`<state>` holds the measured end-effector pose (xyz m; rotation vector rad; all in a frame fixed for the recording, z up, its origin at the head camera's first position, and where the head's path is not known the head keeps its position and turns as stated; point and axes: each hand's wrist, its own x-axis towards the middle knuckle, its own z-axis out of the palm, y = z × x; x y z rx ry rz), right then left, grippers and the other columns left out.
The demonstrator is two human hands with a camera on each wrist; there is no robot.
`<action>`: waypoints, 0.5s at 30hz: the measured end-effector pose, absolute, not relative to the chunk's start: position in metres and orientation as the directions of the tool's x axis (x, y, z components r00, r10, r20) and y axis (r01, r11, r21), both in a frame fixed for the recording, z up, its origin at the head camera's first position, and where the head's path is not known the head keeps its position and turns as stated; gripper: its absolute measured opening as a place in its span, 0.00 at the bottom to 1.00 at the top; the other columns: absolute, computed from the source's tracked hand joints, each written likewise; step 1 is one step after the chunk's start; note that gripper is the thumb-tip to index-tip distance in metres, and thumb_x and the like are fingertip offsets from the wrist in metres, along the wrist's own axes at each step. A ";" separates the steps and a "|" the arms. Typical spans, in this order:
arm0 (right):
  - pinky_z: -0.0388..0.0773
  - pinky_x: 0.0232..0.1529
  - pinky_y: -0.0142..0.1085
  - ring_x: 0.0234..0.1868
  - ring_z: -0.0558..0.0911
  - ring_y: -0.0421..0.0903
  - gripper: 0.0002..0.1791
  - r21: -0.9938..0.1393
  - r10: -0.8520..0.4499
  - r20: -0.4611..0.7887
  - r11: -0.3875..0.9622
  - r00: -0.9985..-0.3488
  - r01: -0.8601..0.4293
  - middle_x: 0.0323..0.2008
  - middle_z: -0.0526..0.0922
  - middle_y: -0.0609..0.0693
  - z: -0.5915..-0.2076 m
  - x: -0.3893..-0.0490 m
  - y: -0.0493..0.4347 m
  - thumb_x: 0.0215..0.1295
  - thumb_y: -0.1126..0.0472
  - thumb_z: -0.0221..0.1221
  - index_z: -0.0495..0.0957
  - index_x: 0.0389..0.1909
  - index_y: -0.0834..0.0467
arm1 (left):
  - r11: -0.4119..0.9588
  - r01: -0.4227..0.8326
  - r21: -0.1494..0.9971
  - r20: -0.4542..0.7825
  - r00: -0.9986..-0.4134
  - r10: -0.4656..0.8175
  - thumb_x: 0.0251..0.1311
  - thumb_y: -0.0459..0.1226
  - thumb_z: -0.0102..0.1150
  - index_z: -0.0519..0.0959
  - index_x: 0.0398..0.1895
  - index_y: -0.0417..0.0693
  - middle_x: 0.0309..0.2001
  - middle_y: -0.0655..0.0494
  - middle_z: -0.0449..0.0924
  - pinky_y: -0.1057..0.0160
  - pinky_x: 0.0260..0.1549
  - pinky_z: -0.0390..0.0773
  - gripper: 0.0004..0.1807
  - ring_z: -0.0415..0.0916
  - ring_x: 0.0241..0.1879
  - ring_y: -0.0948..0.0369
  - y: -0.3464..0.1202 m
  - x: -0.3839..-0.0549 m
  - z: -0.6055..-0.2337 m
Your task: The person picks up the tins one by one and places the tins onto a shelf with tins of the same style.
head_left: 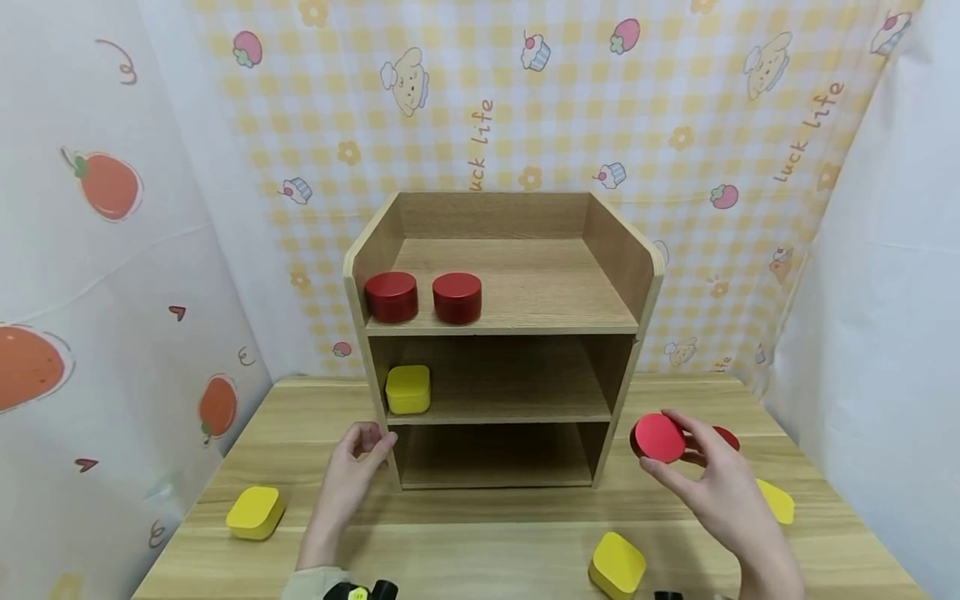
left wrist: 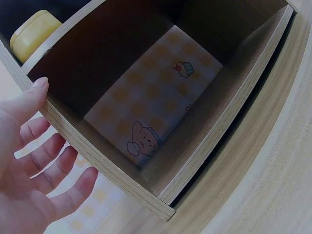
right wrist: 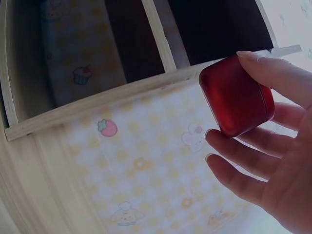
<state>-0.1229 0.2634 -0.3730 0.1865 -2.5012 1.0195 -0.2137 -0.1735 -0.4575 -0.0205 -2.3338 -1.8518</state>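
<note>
My right hand (head_left: 716,483) pinches a red round tin (head_left: 660,438) between thumb and fingers, raised to the right of the wooden shelf. In the right wrist view, the tin (right wrist: 234,97) overlaps the shelf's side. My left hand (head_left: 360,462) is at the shelf's lower left side. Its thumb rests at the front edge of the side panel (left wrist: 73,131), with the fingers spread loosely along the outside. Two red round tins (head_left: 392,297) (head_left: 457,298) sit on the top shelf's left part. A yellow square tin (head_left: 408,389) stands at the left of the middle shelf.
One yellow tin (head_left: 256,512) lies on the table at left, another (head_left: 617,566) at the front right. Behind my right hand, a red tin (head_left: 727,437) and a yellow tin (head_left: 777,502) are partly hidden. Patterned cloth (head_left: 525,108) hangs behind the shelf.
</note>
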 end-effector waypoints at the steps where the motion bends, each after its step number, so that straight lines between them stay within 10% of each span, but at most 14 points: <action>1: 0.79 0.36 0.29 0.44 0.82 0.57 0.38 -0.634 0.035 0.443 0.719 -0.896 -0.285 0.50 0.78 0.55 -0.372 -0.123 0.262 0.54 0.56 0.73 0.69 0.65 0.58 | 0.234 0.110 0.966 0.134 -0.987 -0.089 0.65 0.43 0.63 0.72 0.49 0.41 0.44 0.48 0.72 0.58 0.42 0.81 0.18 0.70 0.44 0.59 -0.174 -0.214 -0.458; 15: 0.77 0.37 0.22 0.43 0.82 0.50 0.37 -0.571 -0.011 0.539 0.731 -0.842 -0.375 0.50 0.80 0.50 -0.365 -0.118 0.242 0.49 0.59 0.76 0.72 0.62 0.58 | 0.238 0.101 0.966 0.126 -0.988 -0.093 0.65 0.42 0.63 0.72 0.48 0.41 0.42 0.48 0.73 0.62 0.40 0.80 0.17 0.72 0.41 0.60 -0.174 -0.212 -0.454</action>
